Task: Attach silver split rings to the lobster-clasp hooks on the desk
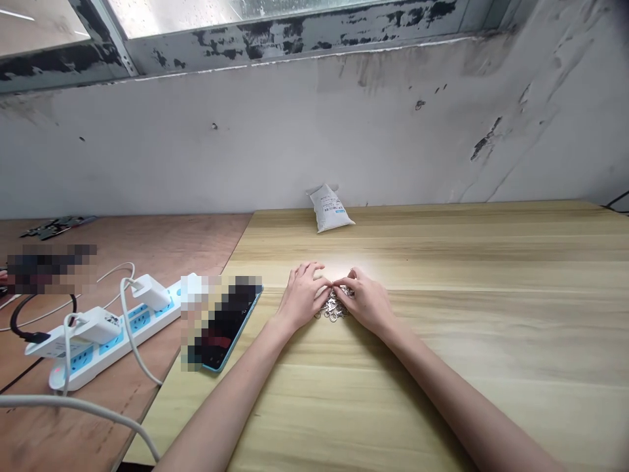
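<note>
A small pile of shiny metal pieces (333, 309), some of them ring-shaped, lies on the pale wooden table between my hands. My left hand (303, 294) is over the pile's left side, thumb and index finger pinched together at its upper edge. From the other side my right hand (366, 300) comes in, also pinching with thumb and index finger. The fingertips of both hands meet at one spot just above the pile. Whatever is between them is too small and too covered to name.
A white printed packet (330, 208) rests at the table's back, near the wall. Left of my left forearm lies a phone (230, 331), partly blurred out. Farther left, a white power strip (142, 331) with chargers and cables crosses a reddish-brown board (206, 239).
</note>
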Demonstrator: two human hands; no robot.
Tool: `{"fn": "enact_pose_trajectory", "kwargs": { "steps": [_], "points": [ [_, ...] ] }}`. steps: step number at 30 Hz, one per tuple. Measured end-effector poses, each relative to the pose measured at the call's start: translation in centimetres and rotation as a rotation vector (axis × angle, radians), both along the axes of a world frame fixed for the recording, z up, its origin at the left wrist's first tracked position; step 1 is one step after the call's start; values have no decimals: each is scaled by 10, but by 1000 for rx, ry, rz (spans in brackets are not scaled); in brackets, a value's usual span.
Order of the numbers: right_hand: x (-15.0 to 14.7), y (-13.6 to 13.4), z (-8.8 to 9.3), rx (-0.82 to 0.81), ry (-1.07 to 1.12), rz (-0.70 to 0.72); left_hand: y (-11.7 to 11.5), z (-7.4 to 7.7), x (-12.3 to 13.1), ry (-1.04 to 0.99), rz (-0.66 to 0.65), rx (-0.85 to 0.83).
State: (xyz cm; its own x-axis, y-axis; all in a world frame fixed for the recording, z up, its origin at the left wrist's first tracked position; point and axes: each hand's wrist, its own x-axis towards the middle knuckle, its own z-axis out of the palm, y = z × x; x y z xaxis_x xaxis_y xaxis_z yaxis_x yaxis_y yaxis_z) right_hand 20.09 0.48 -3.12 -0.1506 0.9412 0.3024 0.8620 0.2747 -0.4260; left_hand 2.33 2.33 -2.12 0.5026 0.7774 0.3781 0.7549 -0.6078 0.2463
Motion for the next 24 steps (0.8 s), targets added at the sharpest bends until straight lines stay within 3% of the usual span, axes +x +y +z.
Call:
{"fn": "enact_pose_trajectory", "kwargs": {
  "steps": [9,24],
  "points": [
    [1,3,-3,19,76,99,-1,-2,4,-180,40,-121],
    [-1,-4,3,287,28,129,-7,8,10,-548,151,-295]
  ]
}}
